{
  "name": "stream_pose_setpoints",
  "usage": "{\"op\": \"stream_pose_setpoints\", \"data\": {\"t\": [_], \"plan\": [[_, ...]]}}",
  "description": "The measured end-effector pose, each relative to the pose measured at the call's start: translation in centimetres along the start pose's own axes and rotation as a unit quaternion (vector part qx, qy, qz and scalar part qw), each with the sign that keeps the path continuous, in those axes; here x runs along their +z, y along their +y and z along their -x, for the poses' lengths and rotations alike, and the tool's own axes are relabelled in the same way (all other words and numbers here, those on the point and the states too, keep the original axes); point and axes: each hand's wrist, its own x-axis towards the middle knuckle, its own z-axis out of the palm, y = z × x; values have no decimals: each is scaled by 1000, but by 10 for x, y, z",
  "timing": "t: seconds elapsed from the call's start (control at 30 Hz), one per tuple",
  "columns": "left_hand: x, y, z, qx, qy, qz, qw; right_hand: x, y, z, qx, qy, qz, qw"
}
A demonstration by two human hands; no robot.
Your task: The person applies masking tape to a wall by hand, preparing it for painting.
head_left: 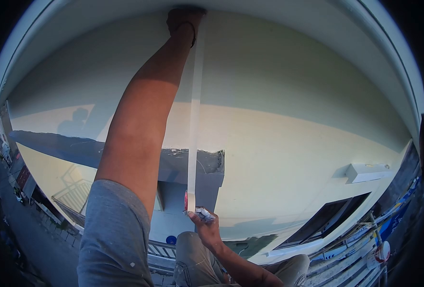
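Note:
A long strip of pale tape (195, 91) runs down from the top of the wall, beside my left wrist, to a roll with a red side (187, 201). My left hand (185, 20) is raised against the wall under the overhang, a dark band round its wrist; its fingers are in shadow and hard to make out. Low in the view, my right hand (206, 225) closes round the tape roll and a crumpled whitish thing (204, 214). The tape between the hands looks straight.
A grey ledge (207, 167) juts from the cream wall (279, 158) behind the tape. At the right are a white box fixture (365, 172), a dark window (324, 220) and bamboo poles (350, 268). A railing (161, 249) lies below, a street (34, 239) far down at left.

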Motion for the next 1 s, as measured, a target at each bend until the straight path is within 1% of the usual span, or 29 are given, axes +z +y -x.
{"op": "stream_pose_setpoints", "data": {"t": [0.17, 0.27, 0.37, 0.47, 0.57, 0.67, 0.77, 0.87, 1.0], "plan": [[-1, 12, 6, -86, 5, -20, 996, -1, -1, 2, -2, -1, 5, 1000], [0, -9, -8, -10, 5, -20, 1000, -2, -5, 5, 3, 2, 14, 1000], [-3, 7, 0, -41, 36, -162, 985, -3, -10, 6, 11, 0, 27, 1000], [-5, 8, 3, -62, 22, -178, 982, -5, -6, 8, 10, -3, 25, 1000], [-6, 9, -2, -83, 18, -232, 969, -4, -10, 10, 11, -5, 19, 1000], [-6, 0, -4, -47, 28, -243, 968, -4, -23, 20, 18, -12, 27, 999], [-5, -7, -8, -35, 27, -249, 967, -3, -27, 27, 16, -15, 14, 1000], [-6, -17, -20, -11, 15, -307, 951, -1, -39, 34, 15, -16, 11, 1000], [-14, -22, -18, -30, -25, -332, 942, 3, -60, 44, 11, -12, 17, 1000]]}}
